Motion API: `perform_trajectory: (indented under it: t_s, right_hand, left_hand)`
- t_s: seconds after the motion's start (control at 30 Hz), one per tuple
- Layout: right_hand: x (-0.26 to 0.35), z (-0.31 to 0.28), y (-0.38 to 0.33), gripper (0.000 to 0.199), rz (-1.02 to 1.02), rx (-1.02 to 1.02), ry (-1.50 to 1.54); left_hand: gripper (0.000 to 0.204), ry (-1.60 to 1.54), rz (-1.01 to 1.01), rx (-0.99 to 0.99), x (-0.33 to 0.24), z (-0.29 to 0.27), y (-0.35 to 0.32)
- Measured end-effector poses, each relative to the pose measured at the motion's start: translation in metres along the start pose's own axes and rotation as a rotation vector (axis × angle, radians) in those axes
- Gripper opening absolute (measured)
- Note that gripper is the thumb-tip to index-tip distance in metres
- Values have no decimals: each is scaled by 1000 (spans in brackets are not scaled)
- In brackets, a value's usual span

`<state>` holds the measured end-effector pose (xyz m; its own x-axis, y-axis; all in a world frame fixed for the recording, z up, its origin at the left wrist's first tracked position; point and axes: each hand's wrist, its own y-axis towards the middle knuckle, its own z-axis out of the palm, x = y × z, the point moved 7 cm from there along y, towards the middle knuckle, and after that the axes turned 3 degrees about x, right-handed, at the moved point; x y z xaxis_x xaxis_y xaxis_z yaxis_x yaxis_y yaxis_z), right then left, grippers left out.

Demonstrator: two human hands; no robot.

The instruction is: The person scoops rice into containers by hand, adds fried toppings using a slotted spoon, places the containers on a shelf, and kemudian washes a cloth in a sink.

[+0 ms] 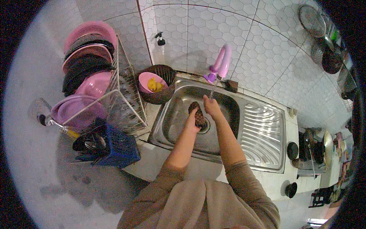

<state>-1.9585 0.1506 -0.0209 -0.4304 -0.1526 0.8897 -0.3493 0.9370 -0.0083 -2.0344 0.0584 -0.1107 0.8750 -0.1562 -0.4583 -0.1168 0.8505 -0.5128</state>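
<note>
Over the steel sink basin [177,128], my left hand [193,123] is closed round a dark brown, mottled oblong thing [197,113]; its kind I cannot make out. My right hand [212,107] is to the right of it, apart from the left, with its fingers curled in under the pink tap [223,61]. A thin stream of water [212,91] runs down onto that hand. Whatever its fingers hold, if anything, is hidden. Below the hands the round drain [205,126] shows in part.
A ribbed steel drainboard [263,133] adjoins the basin on the right. To the left stand a dark basket [156,100] with a pink bowl [146,80], a dish rack [131,110] of pink plates, and a blue cutlery holder [124,147]. A pump bottle [159,51] is behind, by the tiled wall.
</note>
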Motion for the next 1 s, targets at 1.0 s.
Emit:
perform_trajectory:
  t_s: [1.0]
  right_hand:
    - [-40, -31, 79, 83, 120, 348, 341]
  left_hand:
    - [75, 1202, 492, 223, -40, 73, -48]
